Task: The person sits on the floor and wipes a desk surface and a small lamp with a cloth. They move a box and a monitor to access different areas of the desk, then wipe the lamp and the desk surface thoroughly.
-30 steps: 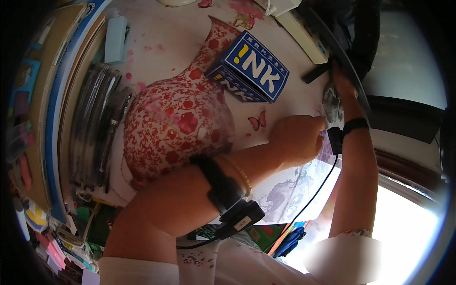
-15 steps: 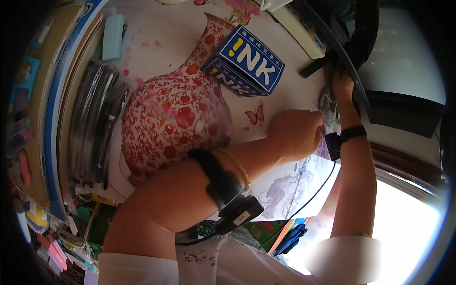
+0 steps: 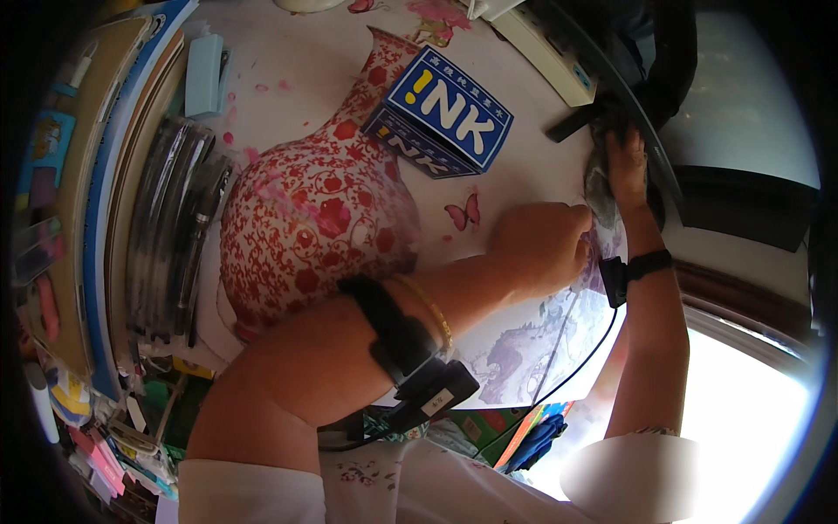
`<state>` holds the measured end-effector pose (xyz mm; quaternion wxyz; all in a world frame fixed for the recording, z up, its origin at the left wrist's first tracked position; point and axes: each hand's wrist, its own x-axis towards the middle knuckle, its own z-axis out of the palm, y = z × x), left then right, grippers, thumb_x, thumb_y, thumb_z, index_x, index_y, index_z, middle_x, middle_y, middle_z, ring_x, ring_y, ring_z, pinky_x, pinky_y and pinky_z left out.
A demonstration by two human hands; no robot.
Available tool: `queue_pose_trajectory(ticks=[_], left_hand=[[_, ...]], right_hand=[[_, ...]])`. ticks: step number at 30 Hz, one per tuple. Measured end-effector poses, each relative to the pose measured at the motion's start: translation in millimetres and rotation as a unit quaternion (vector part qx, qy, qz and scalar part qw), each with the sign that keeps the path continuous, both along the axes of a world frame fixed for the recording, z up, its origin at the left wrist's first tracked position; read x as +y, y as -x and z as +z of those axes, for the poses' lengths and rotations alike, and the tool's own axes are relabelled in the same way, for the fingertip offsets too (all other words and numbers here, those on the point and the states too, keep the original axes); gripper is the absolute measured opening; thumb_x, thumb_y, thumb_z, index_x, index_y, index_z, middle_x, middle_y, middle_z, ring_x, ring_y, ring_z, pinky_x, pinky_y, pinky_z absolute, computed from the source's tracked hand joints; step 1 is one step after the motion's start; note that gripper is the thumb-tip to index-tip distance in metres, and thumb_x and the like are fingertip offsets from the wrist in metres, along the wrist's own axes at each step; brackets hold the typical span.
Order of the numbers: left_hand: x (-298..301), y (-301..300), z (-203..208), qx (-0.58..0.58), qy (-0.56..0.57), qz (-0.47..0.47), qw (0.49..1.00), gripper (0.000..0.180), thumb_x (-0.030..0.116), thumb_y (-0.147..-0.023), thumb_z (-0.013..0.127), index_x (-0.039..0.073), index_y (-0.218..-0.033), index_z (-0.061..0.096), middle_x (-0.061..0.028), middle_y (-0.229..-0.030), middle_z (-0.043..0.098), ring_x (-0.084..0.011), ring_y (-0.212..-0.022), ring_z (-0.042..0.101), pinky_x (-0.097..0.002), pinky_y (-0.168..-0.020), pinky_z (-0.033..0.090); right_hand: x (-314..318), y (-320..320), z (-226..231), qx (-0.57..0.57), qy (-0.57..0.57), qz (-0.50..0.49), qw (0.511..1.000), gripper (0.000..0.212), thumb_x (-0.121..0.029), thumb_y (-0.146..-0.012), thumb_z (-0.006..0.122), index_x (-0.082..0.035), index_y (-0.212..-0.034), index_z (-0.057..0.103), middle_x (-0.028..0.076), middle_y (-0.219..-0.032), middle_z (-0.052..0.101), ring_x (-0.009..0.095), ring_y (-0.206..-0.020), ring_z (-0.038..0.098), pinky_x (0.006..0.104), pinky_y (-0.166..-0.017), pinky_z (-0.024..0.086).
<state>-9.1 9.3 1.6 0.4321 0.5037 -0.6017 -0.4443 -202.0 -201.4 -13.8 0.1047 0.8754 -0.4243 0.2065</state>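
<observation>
My left hand point(image 3: 546, 244) rests curled over the desk, fingers closed; what they hold, if anything, is hidden. Just beyond its knuckles lies a crumpled grey cloth point(image 3: 599, 190). Against this cloth, beneath the lower edge of the dark monitor, my right hand point(image 3: 627, 170) is laid with its fingers stretched out and partly in shadow. A blue ink box point(image 3: 449, 109) with white and yellow lettering stands to the left of both hands, apart from them.
The desk mat point(image 3: 515, 188) bears a printed red-patterned vase, petals and a butterfly. Upright folders point(image 3: 105, 218) and dark pens point(image 3: 188, 244) line the left. At right stand the monitor point(image 3: 742, 96) and a cream device point(image 3: 546, 57). A thin cable point(image 3: 576, 367) hangs from my right wrist strap.
My right hand has shifted slightly on the grey cloth, its fingers now showing more spread. My left hand stays nearly in place. The whole view has moved a little.
</observation>
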Motion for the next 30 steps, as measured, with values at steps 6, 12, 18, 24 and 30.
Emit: queue_pose_trajectory(ticks=[6, 12, 18, 24, 30], left_hand=[[0.8, 0.9, -0.9, 0.006, 0.025, 0.002, 1.000, 0.021, 0.017, -0.078, 0.057, 0.005, -0.095, 0.060, -0.0101, -0.077, 0.065, -0.0268, -0.073, 0.062, -0.0380, -0.065, 0.048], [0.1, -0.6, -3.1, -0.002, 0.016, 0.005, 1.000, 0.021, 0.017, -0.078, 0.057, 0.005, -0.095, 0.060, -0.0099, -0.077, 0.064, -0.0272, -0.073, 0.062, -0.0383, -0.065, 0.048], [1.8, -0.2, -0.4, 0.008, 0.010, -0.006, 1.000, 0.021, 0.017, -0.078, 0.058, 0.005, -0.096, 0.060, -0.0101, -0.077, 0.064, -0.0275, -0.073, 0.062, -0.0388, -0.066, 0.048], [2.8, -2.1, -3.3, 0.021, 0.006, -0.015, 1.000, 0.024, 0.016, -0.079, 0.056, 0.003, -0.099, 0.059, -0.0101, -0.077, 0.065, -0.0268, -0.072, 0.062, -0.0384, -0.067, 0.048], [-0.5, 0.5, -3.2, 0.046, 0.011, -0.018, 0.999, 0.023, 0.015, -0.079, 0.056, 0.002, -0.098, 0.058, -0.0103, -0.077, 0.065, -0.0271, -0.073, 0.062, -0.0383, -0.067, 0.047]], right_hand=[[4.9, 4.6, 20.7, 0.075, -0.026, 0.057, 0.995, 0.047, -0.019, -0.081, 0.057, -0.003, -0.123, 0.044, 0.025, -0.108, 0.054, 0.040, -0.100, 0.051, 0.0447, -0.087, 0.041], [38.7, -69.0, 29.7, 0.201, 0.007, -0.097, 0.975, 0.043, -0.016, -0.079, 0.050, -0.009, -0.121, 0.049, 0.024, -0.103, 0.056, 0.042, -0.090, 0.055, 0.0453, -0.081, 0.046], [-29.1, -59.6, 10.2, 0.442, 0.046, -0.076, 0.893, 0.048, -0.021, -0.082, 0.049, -0.006, -0.127, 0.043, 0.024, -0.116, 0.051, 0.041, -0.103, 0.051, 0.0451, -0.089, 0.042], [-44.4, -88.4, 7.4, 0.354, -0.095, -0.160, 0.916, 0.041, -0.025, -0.089, 0.042, -0.009, -0.126, 0.043, 0.021, -0.126, 0.046, 0.038, -0.115, 0.046, 0.0471, -0.093, 0.039], [-39.1, -63.4, -2.1, 0.231, -0.044, -0.134, 0.963, 0.044, -0.022, -0.087, 0.040, -0.006, -0.129, 0.040, 0.026, -0.128, 0.041, 0.040, -0.119, 0.039, 0.0449, -0.099, 0.034]])
